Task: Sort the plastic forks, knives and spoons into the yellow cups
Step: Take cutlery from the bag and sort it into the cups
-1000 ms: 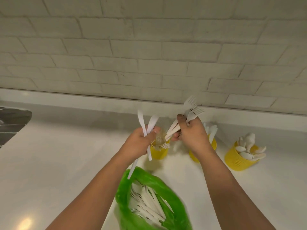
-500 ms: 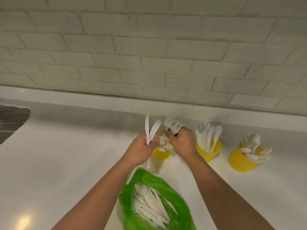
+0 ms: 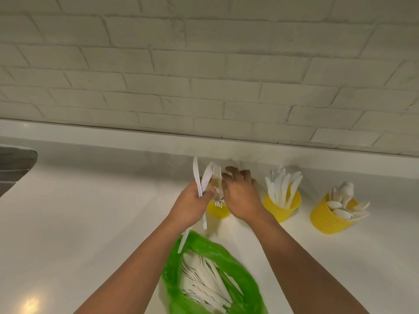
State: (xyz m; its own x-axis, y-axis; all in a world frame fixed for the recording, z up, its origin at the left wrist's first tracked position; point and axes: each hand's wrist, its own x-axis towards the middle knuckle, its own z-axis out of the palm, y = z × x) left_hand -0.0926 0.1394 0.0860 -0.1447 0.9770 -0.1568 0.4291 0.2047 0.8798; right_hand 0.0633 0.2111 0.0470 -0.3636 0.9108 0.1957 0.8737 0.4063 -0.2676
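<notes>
Three yellow cups stand in a row near the wall: a fork cup (image 3: 218, 211), a knife cup (image 3: 281, 208) and a spoon cup (image 3: 327, 220). My left hand (image 3: 192, 205) grips two white knives (image 3: 199, 180), blades up, just left of the fork cup. My right hand (image 3: 240, 196) is palm down over the fork cup, its fingers curled round a bunch of forks (image 3: 216, 173) whose tines show beside the fingertips. The fork cup is mostly hidden by both hands.
A green plastic bag (image 3: 172, 275) holding several white utensils lies open on the white counter (image 3: 90, 223) below my hands. A metal sink edge (image 3: 13, 164) shows at far left. A brick wall runs behind the cups.
My right hand has lowered the bunch of forks from above the cups down into the fork cup. My left hand has kept its knives and stayed beside the cup.
</notes>
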